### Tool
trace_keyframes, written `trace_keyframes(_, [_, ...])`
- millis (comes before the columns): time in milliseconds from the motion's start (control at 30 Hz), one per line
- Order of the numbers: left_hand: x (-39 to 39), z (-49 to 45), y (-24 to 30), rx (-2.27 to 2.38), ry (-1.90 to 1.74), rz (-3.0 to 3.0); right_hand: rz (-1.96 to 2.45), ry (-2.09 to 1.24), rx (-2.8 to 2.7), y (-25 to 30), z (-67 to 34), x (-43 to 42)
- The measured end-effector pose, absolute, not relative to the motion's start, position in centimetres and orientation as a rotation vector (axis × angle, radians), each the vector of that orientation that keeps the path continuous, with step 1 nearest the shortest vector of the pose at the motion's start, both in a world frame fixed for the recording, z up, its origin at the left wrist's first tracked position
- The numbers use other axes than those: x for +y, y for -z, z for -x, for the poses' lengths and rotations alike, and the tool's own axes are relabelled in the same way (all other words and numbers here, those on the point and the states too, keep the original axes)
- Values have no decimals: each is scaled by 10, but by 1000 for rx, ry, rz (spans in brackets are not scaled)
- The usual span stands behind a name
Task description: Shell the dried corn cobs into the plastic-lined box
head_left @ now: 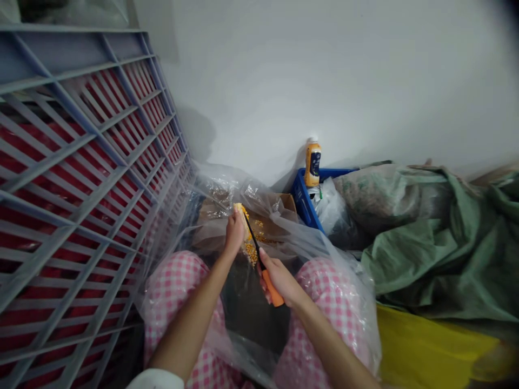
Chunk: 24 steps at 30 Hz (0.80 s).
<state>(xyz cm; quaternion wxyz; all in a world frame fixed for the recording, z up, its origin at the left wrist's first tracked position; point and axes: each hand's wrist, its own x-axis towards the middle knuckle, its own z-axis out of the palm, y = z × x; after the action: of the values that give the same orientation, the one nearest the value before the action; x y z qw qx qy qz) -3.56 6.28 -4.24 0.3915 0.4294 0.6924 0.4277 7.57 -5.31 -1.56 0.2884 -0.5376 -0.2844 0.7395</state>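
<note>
My left hand [234, 233] is closed around a corn cob [239, 207], which is tilted and partly hidden by the fingers. My right hand [280, 276] grips an orange-handled tool [272, 289]. Its long, dark, narrow shaft or blade points up and left, and its tip lies against or very near the cob. Whether it is a screwdriver or a knife I cannot make out. Loose yellow corn kernels [251, 254] lie below the hands on a clear plastic sheet [320, 237], which spreads over my knees.
On the left stands a tall grey-blue plastic crate [101, 129] with red inside. Cardboard [290, 202] shows beneath the sheet. At right, a drink bottle [312, 162] is by a blue crate [302, 197]. Beyond are green cloth [438, 259], something yellow [430, 346] and a white wall [324, 65].
</note>
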Motion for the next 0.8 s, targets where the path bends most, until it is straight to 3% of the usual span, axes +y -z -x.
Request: trace_keyframes(800, [55, 30, 33, 1886, -935, -1376, 1736, -1654, -1087, 32, -79, -53])
